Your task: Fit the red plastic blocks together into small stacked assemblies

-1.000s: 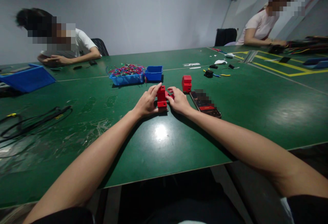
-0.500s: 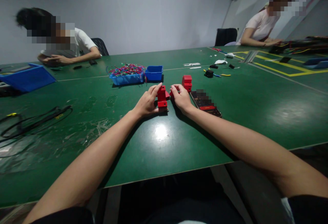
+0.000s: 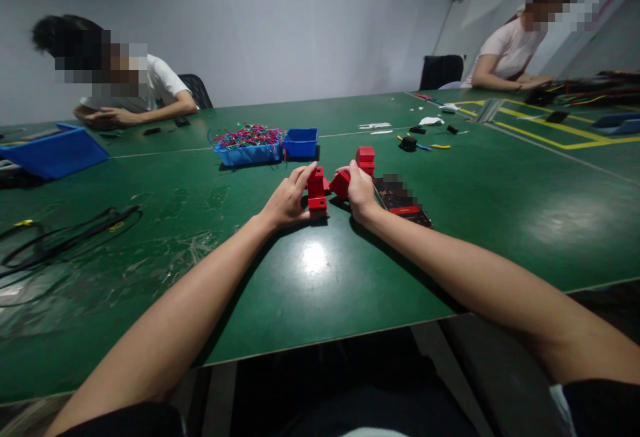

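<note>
On the green table, left hand cupping upright red block, right hand pinching tilted red piece

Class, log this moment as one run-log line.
left hand: grips red block | right hand: holds small red piece | phone: beside right hand

Left hand curled, gripping; right hand just beside, apparently pinching.

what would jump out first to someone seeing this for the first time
The two bare hands meet mid-table: the left hand grips an upright red block, and the right hand holds a smaller red piece just beside it. Behind them, a blue tray heaped with coloured wires stands out against the green table.
</note>
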Motion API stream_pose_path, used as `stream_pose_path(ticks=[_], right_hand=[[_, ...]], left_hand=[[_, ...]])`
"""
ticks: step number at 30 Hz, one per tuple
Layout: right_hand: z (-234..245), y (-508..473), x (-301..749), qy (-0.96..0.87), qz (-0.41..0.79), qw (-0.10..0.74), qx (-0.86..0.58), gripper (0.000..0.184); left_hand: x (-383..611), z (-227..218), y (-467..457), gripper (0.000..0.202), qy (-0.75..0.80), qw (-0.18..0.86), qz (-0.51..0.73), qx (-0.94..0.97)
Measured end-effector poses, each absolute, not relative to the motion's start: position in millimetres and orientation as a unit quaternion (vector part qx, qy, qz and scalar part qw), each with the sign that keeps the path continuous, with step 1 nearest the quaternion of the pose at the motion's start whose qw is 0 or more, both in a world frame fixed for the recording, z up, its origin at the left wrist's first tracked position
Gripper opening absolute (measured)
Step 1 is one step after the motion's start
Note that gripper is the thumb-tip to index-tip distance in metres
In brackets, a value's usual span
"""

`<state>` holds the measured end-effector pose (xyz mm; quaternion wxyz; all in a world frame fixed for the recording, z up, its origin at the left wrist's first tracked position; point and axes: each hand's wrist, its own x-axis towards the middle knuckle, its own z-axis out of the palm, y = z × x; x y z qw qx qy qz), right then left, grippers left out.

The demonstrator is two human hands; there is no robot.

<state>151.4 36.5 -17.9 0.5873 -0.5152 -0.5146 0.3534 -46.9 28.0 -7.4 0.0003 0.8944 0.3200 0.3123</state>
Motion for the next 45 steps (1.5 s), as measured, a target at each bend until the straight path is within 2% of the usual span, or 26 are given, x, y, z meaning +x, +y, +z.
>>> stream_pose_path(ticks=[5, 12, 15, 21, 26, 33, 39, 45], right_hand=[[-4.6, 27.8, 146.4, -0.387, 0.448, 0.635, -0.496, 0.064], [4.1, 19.9, 145.0, -0.38, 0.517, 0.61, -0.466, 0.068], [2.5, 19.9, 144.5, -0.389, 0.515, 0.603, -0.47, 0.064], [-4.2, 23.6, 143.6, -0.424, 0.486, 0.608, -0.463, 0.042], [-5.9, 23.7, 143.8, -0.443, 0.458, 0.619, -0.459, 0.033], [-8.2, 24.7, 143.8, -0.487, 0.43, 0.595, -0.473, 0.028], [-12.7, 29.8, 145.9, -0.502, 0.383, 0.592, -0.5, 0.044], [-13.6, 28.9, 146.7, -0.516, 0.379, 0.577, -0.507, 0.038]], left_hand=[[-46.6, -7.7, 27.7, 0.115, 0.32, -0.005, 0.31, 0.895], [-46.1, -7.6, 26.6, 0.113, 0.32, -0.008, 0.314, 0.894], [-46.3, -7.6, 26.8, 0.111, 0.315, -0.004, 0.319, 0.894], [-46.2, -8.0, 28.0, 0.112, 0.316, 0.0, 0.326, 0.891], [-46.7, -7.4, 28.1, 0.112, 0.319, -0.003, 0.315, 0.894], [-46.5, -7.9, 28.3, 0.112, 0.325, -0.001, 0.318, 0.891], [-46.4, -8.8, 29.3, 0.112, 0.323, 0.005, 0.318, 0.891], [-46.1, -7.6, 27.9, 0.11, 0.322, 0.009, 0.32, 0.891]])
